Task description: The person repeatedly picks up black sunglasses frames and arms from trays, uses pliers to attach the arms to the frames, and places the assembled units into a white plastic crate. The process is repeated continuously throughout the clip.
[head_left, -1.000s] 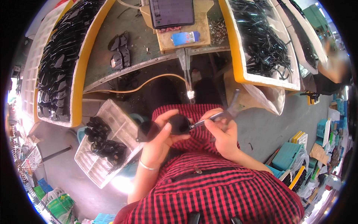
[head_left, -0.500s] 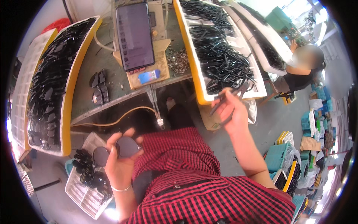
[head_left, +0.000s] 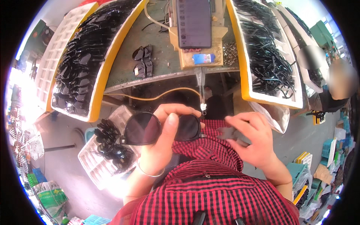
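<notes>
In front of my lap, my left hand (head_left: 159, 144) pinches a sunglasses front (head_left: 142, 129) near its bridge, thumb toward me. The front has two dark round lenses in a black rim, with small hinges at its ends; no temples show on it. Just right of it, my right hand (head_left: 257, 140) is closed, thumb and fingers around a dark sunglasses temple (head_left: 228, 132). Motion smears that piece, so I cannot tell whether it is one or more. A small gap parts it from the right-hand hinge.
Black temples fill a yellow-edged foam tray (head_left: 245, 80) at right. Another tray (head_left: 98, 101) at left holds dark sunglasses fronts. Between them, a phone (head_left: 194, 26) stands on the bench with folded sunglasses (head_left: 143, 62) nearby. A white crate (head_left: 90, 157) with black parts sits low left.
My right hand has come away from the temple tray, down and toward the left hand, bringing dark temple material. The left hand has raised the sunglasses front and moved right. The view has shifted.
</notes>
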Motion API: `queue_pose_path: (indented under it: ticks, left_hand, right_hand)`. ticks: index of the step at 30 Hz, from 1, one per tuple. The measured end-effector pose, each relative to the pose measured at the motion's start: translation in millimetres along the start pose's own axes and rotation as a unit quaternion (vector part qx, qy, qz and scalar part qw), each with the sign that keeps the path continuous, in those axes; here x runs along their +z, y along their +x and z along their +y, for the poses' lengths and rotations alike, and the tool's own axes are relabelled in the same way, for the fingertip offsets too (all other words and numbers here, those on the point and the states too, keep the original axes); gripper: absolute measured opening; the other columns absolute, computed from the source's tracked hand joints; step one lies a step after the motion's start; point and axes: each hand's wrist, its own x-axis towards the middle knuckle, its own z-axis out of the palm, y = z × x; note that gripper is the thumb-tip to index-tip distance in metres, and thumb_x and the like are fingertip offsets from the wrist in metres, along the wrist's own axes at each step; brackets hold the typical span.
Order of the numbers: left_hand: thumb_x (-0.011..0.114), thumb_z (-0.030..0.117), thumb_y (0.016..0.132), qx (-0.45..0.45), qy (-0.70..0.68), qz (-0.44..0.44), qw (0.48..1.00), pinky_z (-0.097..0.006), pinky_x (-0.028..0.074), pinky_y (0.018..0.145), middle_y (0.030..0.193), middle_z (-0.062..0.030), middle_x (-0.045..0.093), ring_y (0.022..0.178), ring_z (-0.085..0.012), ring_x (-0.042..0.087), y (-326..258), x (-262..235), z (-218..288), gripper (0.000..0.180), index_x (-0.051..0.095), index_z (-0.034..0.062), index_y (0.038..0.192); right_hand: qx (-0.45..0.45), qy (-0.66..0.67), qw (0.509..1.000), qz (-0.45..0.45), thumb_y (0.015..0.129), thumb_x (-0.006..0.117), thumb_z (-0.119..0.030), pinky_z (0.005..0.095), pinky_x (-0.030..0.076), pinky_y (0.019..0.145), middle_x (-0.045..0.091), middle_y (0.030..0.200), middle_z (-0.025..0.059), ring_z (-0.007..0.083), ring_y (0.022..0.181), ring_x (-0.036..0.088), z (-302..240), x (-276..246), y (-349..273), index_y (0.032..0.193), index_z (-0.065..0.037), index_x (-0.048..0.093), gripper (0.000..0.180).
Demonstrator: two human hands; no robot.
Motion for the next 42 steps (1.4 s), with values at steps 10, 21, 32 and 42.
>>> queue_pose_path:
  ticks: [10,21,32,42]
  left_hand:
    - [0.038,0.022,0.105,0.034,0.028,0.001,0.999,-0.032,0.052,0.085,0.108,-0.0177,0.064,0.090,-0.0195,0.066,2,8,7,0.032,0.053,-0.0057,0.110]
    - [0.039,0.018,0.104,-0.028,-0.106,-0.015,0.994,-0.034,0.051,0.089,0.113,-0.0211,0.062,0.093,-0.0225,0.065,4,6,9,0.025,0.051,-0.0039,0.104]
    - [0.053,0.018,0.096,-0.025,-0.103,0.286,0.952,-0.030,0.043,0.064,0.076,-0.0035,0.049,0.066,-0.0149,0.048,39,-65,-46,0.035,0.049,0.0013,0.126]
    - [0.061,0.012,0.084,0.123,0.461,0.221,0.850,-0.032,0.047,0.086,0.107,-0.0145,0.058,0.098,-0.0231,0.059,108,-137,-13,0.058,0.043,-0.0013,0.138]
  right_hand:
    - [-0.144,-0.121,0.982,0.018,0.060,0.074,-0.014,0.0369,0.045,0.071,0.053,0.082,0.0007,0.0222,0.075,0.055,-1,-6,21,0.108,-0.016,0.070,0.048]
    - [0.018,0.181,0.977,-0.109,0.067,0.080,-0.013,0.0329,0.045,0.059,0.060,0.072,0.0059,0.0214,0.065,0.057,6,0,13,0.105,-0.008,0.071,0.040]
    - [0.084,-0.357,0.930,-0.032,0.075,0.071,-0.019,0.0409,0.049,0.080,0.063,0.084,0.0095,0.0302,0.090,0.061,128,-27,122,0.105,-0.014,0.070,0.031]
    - [0.101,-0.050,0.992,0.048,0.076,0.073,-0.012,0.0360,0.049,0.084,0.065,0.096,0.0123,0.0279,0.092,0.063,145,-37,119,0.121,-0.002,0.062,0.048]
